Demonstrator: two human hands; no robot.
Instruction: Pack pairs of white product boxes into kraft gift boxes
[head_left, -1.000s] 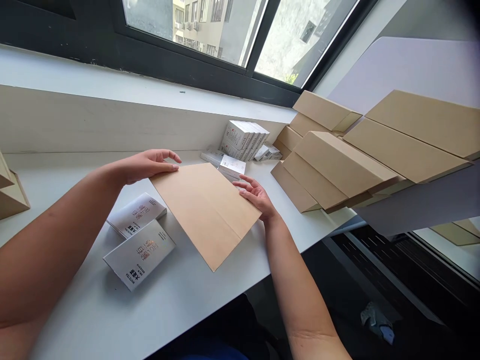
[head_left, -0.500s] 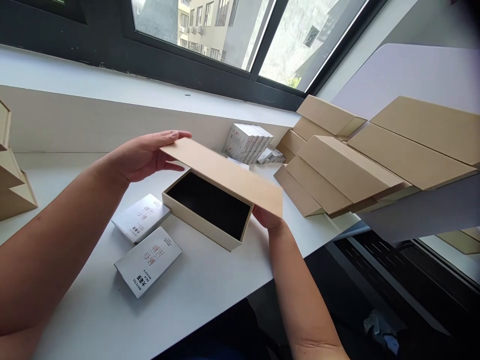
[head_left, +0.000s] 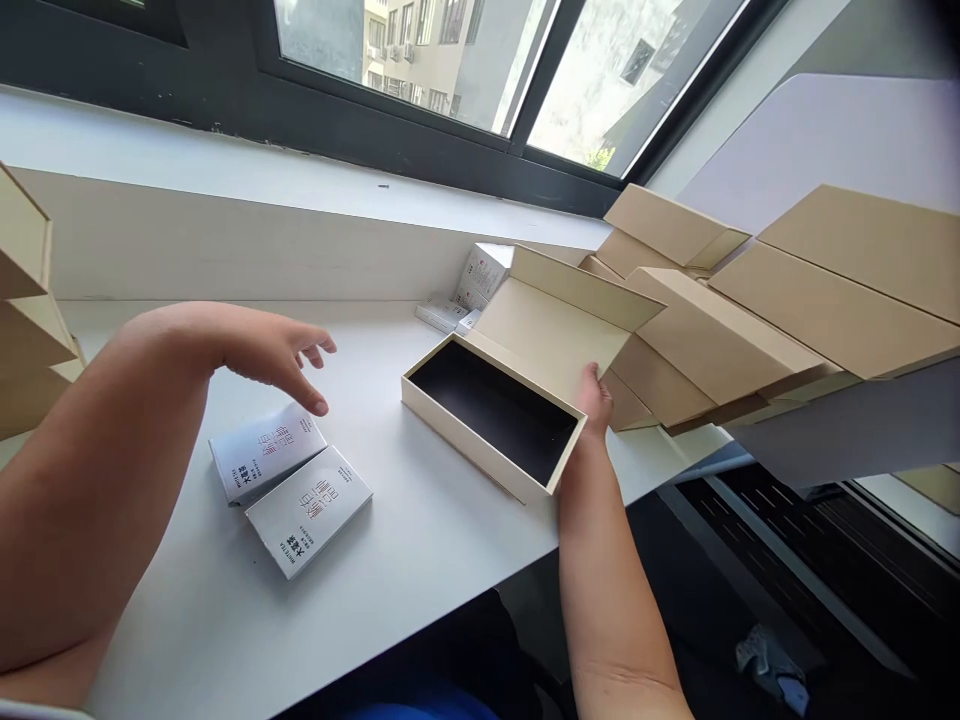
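Note:
A beige gift box (head_left: pixel 480 450) with a black interior lies on the table, its hinged lid (head_left: pixel 551 325) tilted back. At the box's right end, my right hand (head_left: pixel 597 402) grips the lid's edge with the thumb upright; its other fingers are hidden. My left hand (head_left: pixel 281 355) hangs in the air left of the gift box, holding nothing, fingers apart. Just below it lie two white tea boxes, the farther one (head_left: pixel 270 450) and the nearer one (head_left: pixel 311 510), side by side and touching, printed faces up.
More small white boxes (head_left: pixel 484 272) are stacked behind the lid, near the window wall. Several beige gift boxes (head_left: pixel 720 340) are piled at the right, and others (head_left: pixel 30 330) at the far left. The white table's front edge (head_left: pixel 450 590) runs diagonally below.
The gift box's lid has swung back, showing the inside fully, and the box has shifted right. My left hand has let go of the lid and moved left, over the tea boxes.

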